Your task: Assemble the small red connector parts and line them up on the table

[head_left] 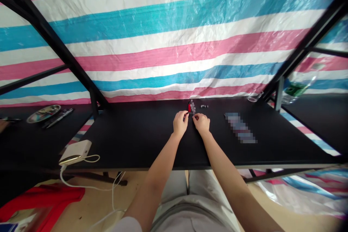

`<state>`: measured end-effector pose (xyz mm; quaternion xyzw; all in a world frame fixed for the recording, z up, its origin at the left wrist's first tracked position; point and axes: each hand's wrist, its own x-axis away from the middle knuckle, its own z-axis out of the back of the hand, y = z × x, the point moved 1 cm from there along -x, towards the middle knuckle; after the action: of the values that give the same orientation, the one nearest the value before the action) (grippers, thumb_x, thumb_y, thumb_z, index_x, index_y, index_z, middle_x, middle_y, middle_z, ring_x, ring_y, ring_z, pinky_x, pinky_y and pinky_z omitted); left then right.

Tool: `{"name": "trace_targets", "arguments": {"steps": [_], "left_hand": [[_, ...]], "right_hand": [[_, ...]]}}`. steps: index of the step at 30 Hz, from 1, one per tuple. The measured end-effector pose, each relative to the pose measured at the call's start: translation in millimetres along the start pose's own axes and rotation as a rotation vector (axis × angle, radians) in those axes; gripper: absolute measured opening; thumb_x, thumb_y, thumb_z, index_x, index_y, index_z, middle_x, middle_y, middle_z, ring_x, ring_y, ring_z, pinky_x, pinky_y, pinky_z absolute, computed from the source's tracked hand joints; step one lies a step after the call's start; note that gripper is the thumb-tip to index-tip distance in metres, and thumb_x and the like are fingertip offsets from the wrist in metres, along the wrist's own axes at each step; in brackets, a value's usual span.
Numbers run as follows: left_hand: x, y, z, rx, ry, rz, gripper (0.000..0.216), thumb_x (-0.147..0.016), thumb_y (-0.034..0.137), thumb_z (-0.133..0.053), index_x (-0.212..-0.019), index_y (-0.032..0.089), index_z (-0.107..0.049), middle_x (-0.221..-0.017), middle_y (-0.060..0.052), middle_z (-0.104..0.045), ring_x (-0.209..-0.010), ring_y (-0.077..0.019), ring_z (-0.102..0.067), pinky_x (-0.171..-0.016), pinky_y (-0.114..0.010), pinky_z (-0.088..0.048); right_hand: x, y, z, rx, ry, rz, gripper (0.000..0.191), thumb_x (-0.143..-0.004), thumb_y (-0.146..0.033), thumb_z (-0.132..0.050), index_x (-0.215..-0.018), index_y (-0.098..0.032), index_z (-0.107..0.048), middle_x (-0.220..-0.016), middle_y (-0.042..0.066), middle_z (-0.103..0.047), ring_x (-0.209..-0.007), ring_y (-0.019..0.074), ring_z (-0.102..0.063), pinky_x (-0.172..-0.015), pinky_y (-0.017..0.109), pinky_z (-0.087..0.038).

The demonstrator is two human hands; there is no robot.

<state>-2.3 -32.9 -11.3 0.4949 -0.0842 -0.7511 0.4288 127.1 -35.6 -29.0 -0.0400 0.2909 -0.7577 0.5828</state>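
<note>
My left hand (180,123) rests over the middle of the black table (136,134), its thumb and fingers pinched together. Just beyond those fingertips stands a small red object (189,108), too small to name. Beside it, on its right, is a cluster of small clear pieces (193,107). Close by, my right hand (201,123) is also closed, fingertips pinching near the lower end of the cluster. Whatever either pinch holds is too small to make out. Several tiny shiny beads or balls (204,106) lie in a row farther right.
A pixelated strip (240,127) lies at right. Behind it stands a clear cup (254,96). A white box with a cable (77,151) sits at the left front corner. Black frame bars (67,61) slope up at both sides; a striped sheet (174,43) hangs behind.
</note>
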Motion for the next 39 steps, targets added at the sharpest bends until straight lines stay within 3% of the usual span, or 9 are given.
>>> {"name": "trace_targets", "arguments": {"steps": [7,15,21,25,34,39], "left_hand": [[-1,-1,0,0.048,0.092,-0.001,0.020,-0.087,0.027,-0.041,-0.098,0.018,-0.054,-0.087,-0.006,-0.059,-0.074,-0.0124,-0.054,-0.075,-0.027,-0.045],[-2,0,3,0.071,0.116,0.033,0.022,-0.087,0.028,-0.040,-0.101,0.018,-0.054,-0.089,-0.006,-0.059,-0.075,-0.0126,-0.055,-0.075,-0.028,-0.047],[-3,5,6,0.059,0.040,0.000,0.027,-0.087,0.026,-0.039,-0.109,0.022,-0.054,-0.100,-0.007,-0.056,-0.089,-0.0143,-0.055,-0.081,-0.029,-0.047],[-2,4,4,0.053,-0.024,0.017,0.027,-0.087,0.027,-0.039,-0.111,0.023,-0.053,-0.099,-0.006,-0.056,-0.087,-0.0139,-0.056,-0.080,-0.029,-0.047],[-4,-13,-6,0.369,0.002,0.314,0.022,-0.078,0.032,-0.054,-0.094,0.018,-0.051,-0.095,-0.006,-0.059,-0.071,-0.0102,-0.058,-0.059,-0.022,-0.047],[-6,-20,-8,0.519,0.001,0.450,0.023,-0.073,0.032,-0.059,-0.088,0.016,-0.054,-0.087,-0.005,-0.060,-0.069,-0.0103,-0.059,-0.062,-0.022,-0.047]], "right_hand": [[2,-8,-1,-0.031,-0.022,0.181,0.014,-0.078,-0.029,-0.051,-0.077,-0.020,-0.061,-0.073,0.002,-0.061,-0.077,0.0161,-0.052,-0.066,0.027,-0.025],[3,-11,1,-0.039,-0.008,0.252,0.012,-0.077,-0.028,-0.050,-0.074,-0.019,-0.058,-0.069,0.000,-0.059,-0.073,0.0147,-0.050,-0.065,0.027,-0.023],[4,-12,1,-0.075,0.036,0.248,0.015,-0.076,-0.030,-0.050,-0.070,-0.017,-0.056,-0.067,0.000,-0.057,-0.068,0.0138,-0.050,-0.065,0.027,-0.024],[4,-15,3,-0.165,0.086,0.252,0.018,-0.077,-0.033,-0.049,-0.072,-0.017,-0.057,-0.067,0.000,-0.057,-0.066,0.0129,-0.050,-0.065,0.027,-0.025],[5,-17,6,-0.247,0.062,0.268,0.019,-0.077,-0.032,-0.049,-0.077,-0.017,-0.061,-0.067,0.001,-0.059,-0.067,0.0144,-0.053,-0.068,0.027,-0.030],[5,-16,6,-0.300,0.031,0.289,0.017,-0.075,-0.030,-0.051,-0.077,-0.017,-0.062,-0.066,0.001,-0.058,-0.066,0.0141,-0.053,-0.066,0.026,-0.033]]}}
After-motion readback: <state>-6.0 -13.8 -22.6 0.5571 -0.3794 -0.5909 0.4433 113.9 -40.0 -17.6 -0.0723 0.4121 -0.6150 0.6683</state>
